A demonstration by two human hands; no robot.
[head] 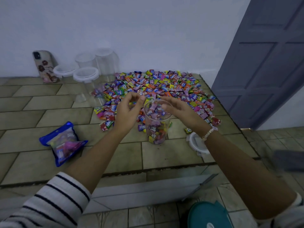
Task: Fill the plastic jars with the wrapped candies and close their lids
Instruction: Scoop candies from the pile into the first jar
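Teal lid (207, 214): nearest the camera, below and right of the open jar, partly cut by the frame edge.
Striped sleeve (49, 201): on the left forearm, pushed up from the wrist.
Blue bag (63, 143): lying flat on the tiled ledge (164, 155), left of the open jar.
White lid (196, 143): on the ledge just right of the open jar, partly behind the right wrist.
Open jar (157, 121): upright, clear, holding wrapped candies to roughly three quarters.
Left hand (130, 109): beside the jar's rim, fingers curled loosely; whether it pinches a candy cannot be told.
Right hand (176, 108): over the jar's mouth, fingers extended and loose, gripping nothing visible; beaded bracelet (209, 133) at the wrist.
Candy pile (158, 89): spread behind the open jar.
Empty jars (88, 71): behind and left of the open jar, by the wall, lidded.
Phone (45, 66): leaning on the wall, left of the empty jars.
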